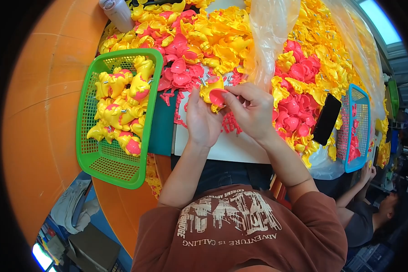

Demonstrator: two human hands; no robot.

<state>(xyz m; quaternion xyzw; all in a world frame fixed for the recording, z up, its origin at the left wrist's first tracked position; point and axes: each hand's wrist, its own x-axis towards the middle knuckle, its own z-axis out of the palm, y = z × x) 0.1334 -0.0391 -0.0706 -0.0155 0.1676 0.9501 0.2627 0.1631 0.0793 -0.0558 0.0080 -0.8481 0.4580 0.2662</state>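
Over the middle of the work surface, my left hand [201,120] cradles a yellow molded plastic piece [207,87] with a small metal pin sticking out of it. My right hand [253,106] pinches a pink cup-shaped plastic piece [218,97] between thumb and fingers, touching the yellow piece's near side. Whether the two are joined I cannot tell. Under and behind my hands, small pink plastic bits [231,124] lie on a white board [199,147]. Pink shells [179,68] are heaped just beyond my left hand.
At left stands a green basket [88,158] holding several yellow-and-pink pieces. Yellow shells [226,43] pile up at the back, beside clear plastic sheeting [269,41]. To the right are a black phone [327,119] and a blue basket [363,131]. Another person [367,215] works at far right.
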